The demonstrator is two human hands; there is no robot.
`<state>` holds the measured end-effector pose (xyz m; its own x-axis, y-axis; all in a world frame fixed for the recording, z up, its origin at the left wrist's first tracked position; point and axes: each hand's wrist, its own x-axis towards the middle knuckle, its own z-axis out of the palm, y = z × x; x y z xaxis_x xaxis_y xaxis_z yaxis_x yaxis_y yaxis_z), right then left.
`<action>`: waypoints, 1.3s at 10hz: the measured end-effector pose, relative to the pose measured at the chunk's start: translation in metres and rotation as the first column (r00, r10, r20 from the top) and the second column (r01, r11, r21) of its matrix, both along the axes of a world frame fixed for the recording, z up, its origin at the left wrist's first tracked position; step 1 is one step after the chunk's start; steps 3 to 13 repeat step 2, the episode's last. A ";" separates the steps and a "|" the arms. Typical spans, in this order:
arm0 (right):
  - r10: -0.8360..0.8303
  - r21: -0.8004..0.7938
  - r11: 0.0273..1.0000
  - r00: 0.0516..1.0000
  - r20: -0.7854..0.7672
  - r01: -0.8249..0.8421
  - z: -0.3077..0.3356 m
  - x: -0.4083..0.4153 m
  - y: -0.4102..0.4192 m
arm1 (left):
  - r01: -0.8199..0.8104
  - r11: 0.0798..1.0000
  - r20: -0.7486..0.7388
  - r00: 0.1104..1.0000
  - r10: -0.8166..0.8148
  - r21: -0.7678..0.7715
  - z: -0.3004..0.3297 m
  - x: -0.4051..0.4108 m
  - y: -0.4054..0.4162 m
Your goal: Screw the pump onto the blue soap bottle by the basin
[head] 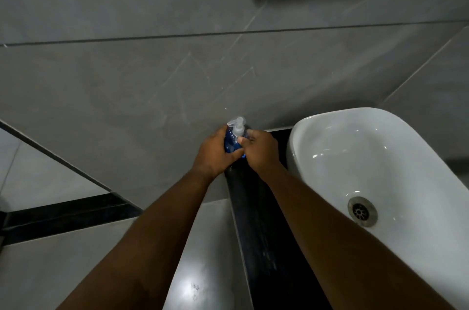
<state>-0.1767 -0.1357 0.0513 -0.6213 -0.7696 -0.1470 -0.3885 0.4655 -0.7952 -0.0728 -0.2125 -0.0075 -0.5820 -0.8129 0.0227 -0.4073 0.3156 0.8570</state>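
The blue soap bottle [230, 141] stands at the far end of a narrow black counter [264, 221], close to the grey tiled wall. My left hand [214, 153] wraps around its body from the left. A clear white pump [238, 126] sits on the bottle's neck, its nozzle pointing left. My right hand [260, 151] comes in from the right, with its fingertips pinched at the pump's collar. Most of the bottle is hidden behind both hands.
A white basin [360, 157] with a metal drain [362, 211] sits just right of my right forearm. Grey wall tiles rise behind the bottle. A light tiled floor with a black strip [63, 216] lies below on the left.
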 end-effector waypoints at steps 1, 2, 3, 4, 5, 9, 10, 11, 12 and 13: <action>0.004 -0.034 0.999 0.997 -0.075 -0.007 0.020 0.001 -0.001 | 0.006 0.999 0.033 0.999 -0.008 0.044 0.005 0.002 -0.005; -0.125 -0.377 0.920 0.992 -0.031 0.104 0.074 -0.007 0.009 | -0.004 0.998 0.122 0.993 -0.003 0.055 0.014 0.009 -0.006; -0.125 -0.377 0.920 0.992 -0.031 0.104 0.074 -0.007 0.009 | -0.004 0.998 0.122 0.993 -0.003 0.055 0.014 0.009 -0.006; -0.125 -0.377 0.920 0.992 -0.031 0.104 0.074 -0.007 0.009 | -0.004 0.998 0.122 0.993 -0.003 0.055 0.014 0.009 -0.006; -0.125 -0.377 0.920 0.992 -0.031 0.104 0.074 -0.007 0.009 | -0.004 0.998 0.122 0.993 -0.003 0.055 0.014 0.009 -0.006; -0.125 -0.377 0.920 0.992 -0.031 0.104 0.074 -0.007 0.009 | -0.004 0.998 0.122 0.993 -0.003 0.055 0.014 0.009 -0.006; -0.125 -0.377 0.920 0.992 -0.031 0.104 0.074 -0.007 0.009 | -0.004 0.998 0.122 0.993 -0.003 0.055 0.014 0.009 -0.006; -0.125 -0.377 0.920 0.992 -0.031 0.104 0.074 -0.007 0.009 | -0.004 0.998 0.122 0.993 -0.003 0.055 0.014 0.009 -0.006; -0.125 -0.377 0.920 0.992 -0.031 0.104 0.074 -0.007 0.009 | -0.004 0.998 0.122 0.993 -0.003 0.055 0.014 0.009 -0.006; -0.125 -0.377 0.920 0.992 -0.031 0.104 0.074 -0.007 0.009 | -0.004 0.998 0.122 0.993 -0.003 0.055 0.014 0.009 -0.006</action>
